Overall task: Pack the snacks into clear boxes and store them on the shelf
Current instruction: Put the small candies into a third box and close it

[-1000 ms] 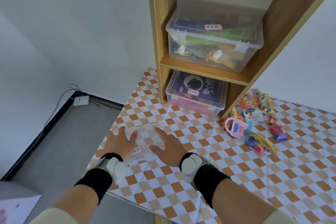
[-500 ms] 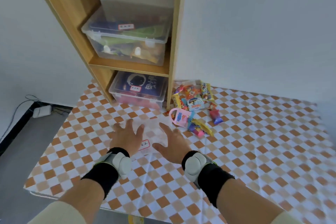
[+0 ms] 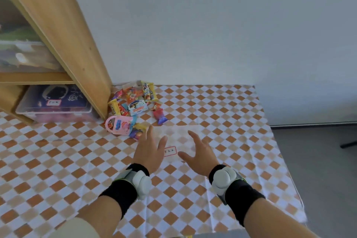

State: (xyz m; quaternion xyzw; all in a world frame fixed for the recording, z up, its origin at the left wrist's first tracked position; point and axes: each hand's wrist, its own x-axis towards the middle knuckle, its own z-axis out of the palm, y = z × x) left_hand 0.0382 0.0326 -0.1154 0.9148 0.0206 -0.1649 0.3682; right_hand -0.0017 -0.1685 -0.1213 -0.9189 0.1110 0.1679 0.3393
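Observation:
An empty clear box with a red-bordered label stands on the checked tablecloth; its edges are hard to make out. My left hand presses its left side and my right hand its right side, fingers spread, so the box is held between them. Just beyond my left fingertips lies a pile of loose snacks, with a pink packet at its near edge. The wooden shelf stands at the left.
A filled clear box sits in the shelf's bottom compartment and another filled box in the one above. The table's right edge drops to a grey floor. A white wall runs behind.
Both hands have moved the clear box from the table's front left corner to the right, to just in front of the snack pile. My view has swung right with it.

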